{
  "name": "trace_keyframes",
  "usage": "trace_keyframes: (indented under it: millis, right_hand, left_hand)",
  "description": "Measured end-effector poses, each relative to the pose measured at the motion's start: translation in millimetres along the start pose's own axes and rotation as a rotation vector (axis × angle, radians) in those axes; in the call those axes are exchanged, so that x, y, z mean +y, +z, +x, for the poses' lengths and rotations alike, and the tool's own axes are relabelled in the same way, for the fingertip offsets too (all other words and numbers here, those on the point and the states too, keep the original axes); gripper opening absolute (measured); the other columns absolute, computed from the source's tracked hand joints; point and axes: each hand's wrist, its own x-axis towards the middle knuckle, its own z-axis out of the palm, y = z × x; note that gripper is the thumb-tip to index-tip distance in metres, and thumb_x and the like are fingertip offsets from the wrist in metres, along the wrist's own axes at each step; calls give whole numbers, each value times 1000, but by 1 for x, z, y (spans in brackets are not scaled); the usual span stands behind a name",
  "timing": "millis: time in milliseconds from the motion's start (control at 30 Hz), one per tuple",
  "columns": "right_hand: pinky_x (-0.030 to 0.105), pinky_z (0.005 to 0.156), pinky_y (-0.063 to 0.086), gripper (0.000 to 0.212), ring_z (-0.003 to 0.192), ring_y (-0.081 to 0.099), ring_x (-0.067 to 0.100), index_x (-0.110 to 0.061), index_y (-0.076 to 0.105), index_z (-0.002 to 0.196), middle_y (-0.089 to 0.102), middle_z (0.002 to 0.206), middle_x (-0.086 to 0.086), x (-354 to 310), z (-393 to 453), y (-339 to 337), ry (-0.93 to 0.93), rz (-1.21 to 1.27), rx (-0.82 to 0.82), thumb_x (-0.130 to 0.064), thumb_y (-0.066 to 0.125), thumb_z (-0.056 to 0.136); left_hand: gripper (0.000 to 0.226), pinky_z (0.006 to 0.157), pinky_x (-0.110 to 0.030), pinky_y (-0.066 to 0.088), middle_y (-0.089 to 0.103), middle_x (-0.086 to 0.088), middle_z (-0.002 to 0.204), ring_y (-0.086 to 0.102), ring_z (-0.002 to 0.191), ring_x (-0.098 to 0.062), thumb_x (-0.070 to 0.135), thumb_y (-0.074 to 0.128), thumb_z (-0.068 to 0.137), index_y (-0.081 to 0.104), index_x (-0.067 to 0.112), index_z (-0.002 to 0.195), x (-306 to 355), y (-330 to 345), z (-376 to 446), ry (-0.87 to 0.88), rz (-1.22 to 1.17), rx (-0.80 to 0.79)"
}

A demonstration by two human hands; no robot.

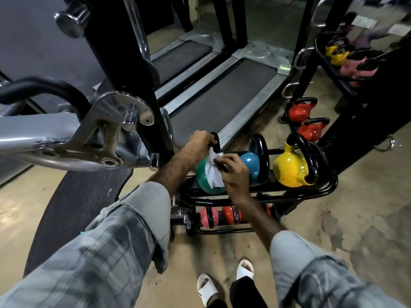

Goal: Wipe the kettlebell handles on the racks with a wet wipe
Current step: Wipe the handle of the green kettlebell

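Low black rack [329,187] on the floor, top tier holds three kettlebells in a row: green kettlebell [203,178] at left, blue kettlebell [250,163] in the middle, yellow kettlebell [289,167] at right, all with black handles. Lower tier of the same rack holds small pink dumbbell [208,216] and red dumbbell [229,214], partly hidden by the right forearm. Behind it, two red kettlebells [300,111] sit on another low stand. Upper right, a dark tray-style rack [329,63] carries a yellow and a pink kettlebell, blurred.

Left hand [199,144] reaches forward, fingers curled round the top of the green kettlebell's black handle [216,141]; grip closed on it. Right hand [233,172] sits just right of the green bell, fingers pinching the white wet wipe [212,172] against the handle's lower side. Wipe hangs crumpled down over the green body. Both forearms bare, grey plaid sleeves rolled up.

Two treadmills [222,101] lie beyond the rack. Chrome machine arm [66,134] fills the left side. Black rubber mat [82,205] on the concrete floor. White sandals [206,287] at bottom centre.
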Motion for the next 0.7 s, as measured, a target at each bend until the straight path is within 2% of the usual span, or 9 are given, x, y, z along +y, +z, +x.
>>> trace_keyframes:
  millis: [100,200,300,367,400,467,567,633,700]
  right_hand:
    - [21,77,54,16,94,58,13,-9,70,99,56,110,7,9,-26,-6,-158,-240,-157,-10,73,83]
    - [23,66,57,17,92,56,13,-14,67,102,51,114,7,13,-35,-19,-297,-457,-320,-19,68,85]
    - [25,65,53,25,96,55,22,-10,66,105,57,112,10,-2,-3,-21,-398,-547,-352,-11,68,80]
    - [34,65,48,22,90,55,28,-7,69,97,63,103,10,-17,15,-14,-534,-673,-369,-5,66,75]
    - [37,67,45,18,87,55,29,-8,70,93,65,98,9,-19,19,-13,-622,-752,-390,-8,61,77]
    - [39,70,39,20,88,55,28,-14,70,96,67,98,4,-16,14,-15,-782,-917,-539,-21,58,81]
    - [38,71,43,31,96,55,27,-19,70,105,67,105,0,-10,10,-22,-940,-1153,-796,-29,65,76]
    - [39,73,34,24,95,54,27,-18,71,96,66,93,-1,-18,25,-16,-947,-1267,-820,-34,60,81]
    - [39,75,31,29,94,55,28,-17,73,81,65,80,0,-26,40,-7,-914,-1325,-804,-41,57,84]
  left_hand:
    - [34,91,-38,52,69,-12,115,65,104,-29,3,75,74,72,9,107,-2,-1,1,-12,-48,-4]
    - [39,92,-37,52,68,-11,116,66,102,-27,8,80,70,71,11,108,-5,-1,1,-12,-94,-3]
    - [40,91,-36,53,69,-10,114,67,100,-24,11,81,70,71,12,108,-7,-3,1,-7,-113,-13]
    - [37,90,-32,54,71,-9,110,68,98,-23,12,80,72,72,13,107,-9,-4,1,-16,-129,-8]
    - [35,89,-29,53,72,-8,108,68,97,-23,14,79,72,72,14,107,-7,-6,1,-18,-127,-9]
    - [33,85,-25,51,72,-7,106,67,98,-23,19,79,74,72,17,107,-6,-8,2,-20,-109,-17]
    - [35,85,-29,50,72,-7,105,66,100,-25,27,78,75,71,19,108,-9,-6,3,-22,-116,-26]
    - [34,85,-31,52,72,-6,104,66,99,-27,36,75,74,72,23,105,-10,-4,3,-16,-108,-11]
    - [29,85,-35,53,71,-8,104,65,97,-30,37,68,80,72,22,104,-11,-4,3,-22,-99,-16]
